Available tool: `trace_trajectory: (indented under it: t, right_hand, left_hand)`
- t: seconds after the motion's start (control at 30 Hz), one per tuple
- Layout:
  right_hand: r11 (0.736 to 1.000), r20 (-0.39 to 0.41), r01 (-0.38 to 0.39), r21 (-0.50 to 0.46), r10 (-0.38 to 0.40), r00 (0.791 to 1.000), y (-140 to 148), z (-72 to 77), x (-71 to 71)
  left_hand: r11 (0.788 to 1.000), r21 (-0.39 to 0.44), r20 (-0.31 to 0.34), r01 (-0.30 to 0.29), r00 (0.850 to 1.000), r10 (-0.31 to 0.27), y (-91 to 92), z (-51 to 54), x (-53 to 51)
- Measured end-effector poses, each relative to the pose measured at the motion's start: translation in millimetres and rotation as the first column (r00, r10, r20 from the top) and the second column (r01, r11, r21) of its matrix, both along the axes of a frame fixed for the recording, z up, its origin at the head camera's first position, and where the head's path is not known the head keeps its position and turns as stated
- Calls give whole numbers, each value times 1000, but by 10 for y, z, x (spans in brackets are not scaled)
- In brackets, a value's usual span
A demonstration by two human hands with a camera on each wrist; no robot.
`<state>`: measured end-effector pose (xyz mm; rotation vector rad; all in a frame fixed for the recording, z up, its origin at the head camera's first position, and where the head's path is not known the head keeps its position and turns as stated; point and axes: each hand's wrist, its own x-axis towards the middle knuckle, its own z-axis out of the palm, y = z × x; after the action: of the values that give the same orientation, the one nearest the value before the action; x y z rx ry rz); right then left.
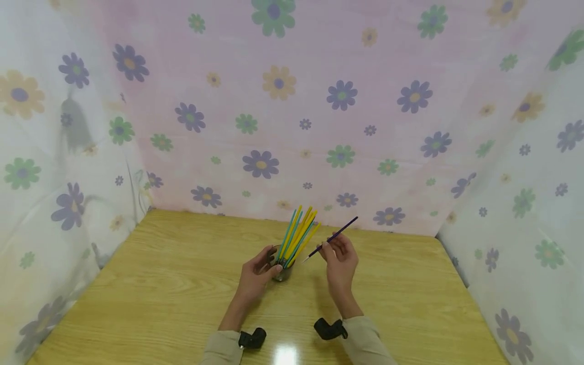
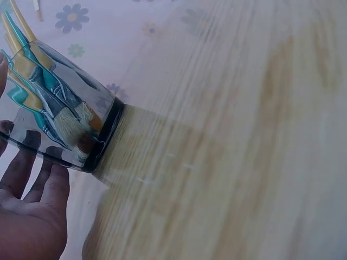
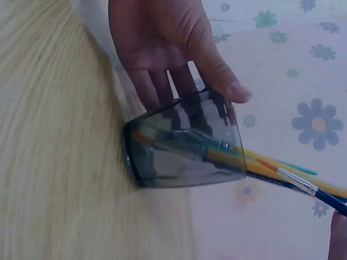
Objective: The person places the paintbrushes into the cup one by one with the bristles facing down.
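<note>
A smoky transparent cup [image 1: 283, 277] stands on the table, gripped at its side by my left hand [image 1: 256, 276]. Inside it lean several paintbrushes [image 1: 298, 237] with yellow and teal handles. Their bristles point down at the cup's bottom, as the left wrist view shows through the cup wall [image 2: 111, 122]. My right hand [image 1: 341, 262] pinches a thin dark-handled paintbrush [image 1: 337, 234] just right of the cup. In the right wrist view this brush's silver ferrule [image 3: 297, 181] and brown tip appear in front of the yellow handles, outside the cup. Most of the right hand is out of that view.
The wood-grain table [image 1: 182, 263] ends at a flowered cloth backdrop [image 1: 305, 152], with more flowered cloth on both sides. A black wrist camera [image 1: 253, 338] sits at the left sleeve and another black camera [image 1: 329, 329] at the right.
</note>
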<state>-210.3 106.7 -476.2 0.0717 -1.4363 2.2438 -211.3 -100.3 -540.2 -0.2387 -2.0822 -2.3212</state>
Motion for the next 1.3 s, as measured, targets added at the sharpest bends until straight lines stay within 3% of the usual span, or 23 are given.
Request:
trace_trajectory:
  t: [0.2,0.37,0.5,0.93,1.3]
  right_hand:
    - [998,-71,-7,60,11,997,-161,30,-45]
    - [986,-98,2,168,15,995,-272,-52,-77]
    - [981,-109,5,195,17,994,-333,-111,-88]
    - [950,-34,-41,311,54,998,-403,-267,-18]
    - [924,14,-65,377,64,998,-238,-359,0]
  left_hand:
    - [1000,11,15,5,1000,-5,-11,12,26]
    - [1000,15,23,4,1000,-5,-4,22,30]
    - [1000,19,26,4,1000,-4,5,29,33]
    - [1000,14,30,-17,999,17,-15,-8,11]
    - [999,-24,-3,32,999,-32,-33,33,-5]
